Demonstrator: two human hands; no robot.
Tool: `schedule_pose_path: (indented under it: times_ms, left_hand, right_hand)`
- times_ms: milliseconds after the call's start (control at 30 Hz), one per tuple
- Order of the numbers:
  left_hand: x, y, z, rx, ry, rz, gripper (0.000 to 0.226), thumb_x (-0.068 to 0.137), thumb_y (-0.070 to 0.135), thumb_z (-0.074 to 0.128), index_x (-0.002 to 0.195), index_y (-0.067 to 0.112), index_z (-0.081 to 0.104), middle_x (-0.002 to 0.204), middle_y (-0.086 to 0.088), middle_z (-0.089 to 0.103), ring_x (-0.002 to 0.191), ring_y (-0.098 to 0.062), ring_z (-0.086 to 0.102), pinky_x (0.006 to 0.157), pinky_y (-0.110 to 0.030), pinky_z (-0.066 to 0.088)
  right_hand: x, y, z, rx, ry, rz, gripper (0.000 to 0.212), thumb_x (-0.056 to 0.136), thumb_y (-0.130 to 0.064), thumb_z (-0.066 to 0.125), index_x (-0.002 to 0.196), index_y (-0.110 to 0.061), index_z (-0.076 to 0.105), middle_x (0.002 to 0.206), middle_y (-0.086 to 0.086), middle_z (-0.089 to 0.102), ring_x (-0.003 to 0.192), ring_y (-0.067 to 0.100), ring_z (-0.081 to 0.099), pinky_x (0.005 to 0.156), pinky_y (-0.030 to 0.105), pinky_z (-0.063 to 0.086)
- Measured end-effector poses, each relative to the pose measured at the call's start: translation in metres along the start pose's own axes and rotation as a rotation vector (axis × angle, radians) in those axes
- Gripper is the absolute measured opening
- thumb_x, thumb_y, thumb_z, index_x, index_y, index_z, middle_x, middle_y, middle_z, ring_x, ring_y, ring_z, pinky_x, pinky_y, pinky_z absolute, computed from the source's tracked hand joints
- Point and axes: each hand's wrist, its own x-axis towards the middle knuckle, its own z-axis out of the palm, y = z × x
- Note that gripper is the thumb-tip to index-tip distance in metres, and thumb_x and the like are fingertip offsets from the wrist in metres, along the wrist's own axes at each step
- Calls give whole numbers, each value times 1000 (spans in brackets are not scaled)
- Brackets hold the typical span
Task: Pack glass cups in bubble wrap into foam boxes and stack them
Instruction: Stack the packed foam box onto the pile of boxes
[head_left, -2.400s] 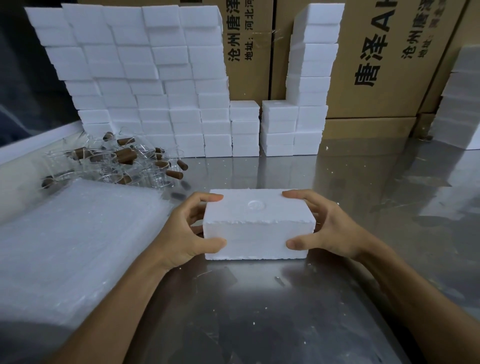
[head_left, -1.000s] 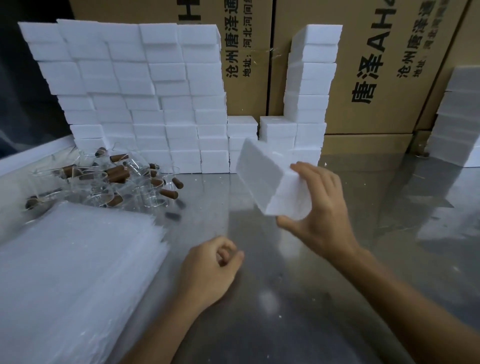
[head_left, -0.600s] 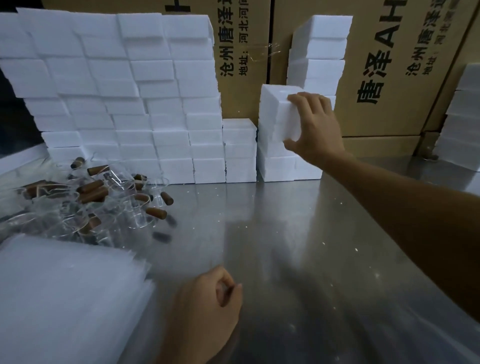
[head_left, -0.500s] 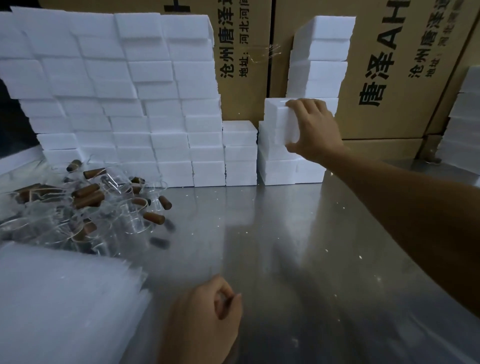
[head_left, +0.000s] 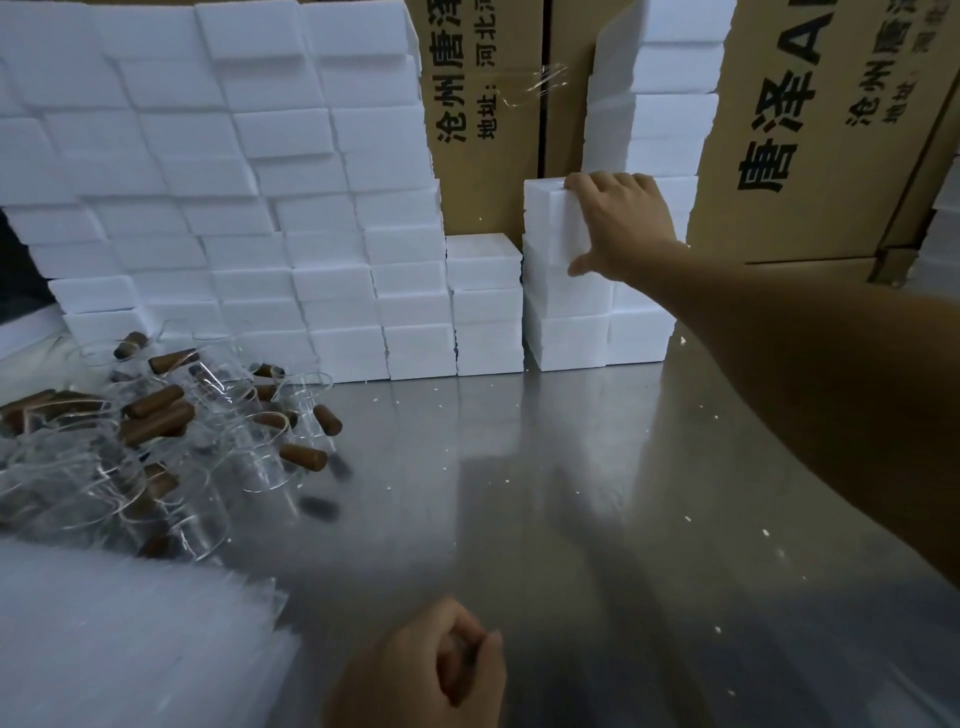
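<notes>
Where R hand (head_left: 621, 223) grips: grainy foam box (head_left: 550, 218).

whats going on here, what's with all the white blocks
A person is packing glass cups into white foam boxes and stacking them. The right hand is setting a white foam box on top of a short stack at the back of the steel table, fingers over its top edge. The left hand rests curled and empty near the front. Clear glass cups with brown wooden handles lie heaped on the left, beside a pile of bubble wrap sheets.
</notes>
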Motion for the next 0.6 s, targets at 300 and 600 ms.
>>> schedule_pose_path:
  times_ms: [300,600]
  left_hand:
    - [8,-9,-1,-12,-100,-88,36,72,37,75,49,29,48,42,19,47,47,3,49,50,-8,37]
    - [13,-3,-11,80,-311,-96,22,99,49,46,88,32,54,85,1,59,81,21,51,69,0,32]
  right_hand:
    - [24,-4,15,40,-51,29,95,72,-30,88,147,-9,34,145,17,47,136,38,40,116,48,27]
    - [36,2,21,44,-71,33,84,78,-6,80,147,-8,32,147,19,43,139,39,34,118,47,24]
